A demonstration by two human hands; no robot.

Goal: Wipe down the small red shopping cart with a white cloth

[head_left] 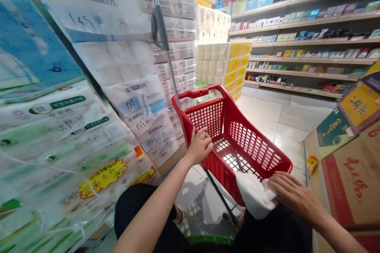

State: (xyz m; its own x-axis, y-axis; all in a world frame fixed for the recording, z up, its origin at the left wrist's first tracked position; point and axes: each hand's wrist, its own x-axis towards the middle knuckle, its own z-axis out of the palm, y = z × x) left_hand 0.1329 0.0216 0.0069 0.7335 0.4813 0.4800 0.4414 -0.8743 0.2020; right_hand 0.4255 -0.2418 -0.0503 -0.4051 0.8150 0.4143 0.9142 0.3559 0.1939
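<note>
A red plastic shopping basket [255,148] on wheels stands tilted in front of me, empty inside. My left hand [199,145] grips its near left rim with fingers curled over the edge. My right hand [292,194] presses a white cloth [254,194] against the basket's near right corner. A grey pull handle [160,27] on a metal rod rises from the basket's left side.
Stacked packs of tissue paper [97,99] wall off the left. Cardboard boxes [353,174] stand at the right. Yellow and white packs [225,63] are piled ahead, shelves of goods [305,35] run along the back right, with tiled floor [285,122] between.
</note>
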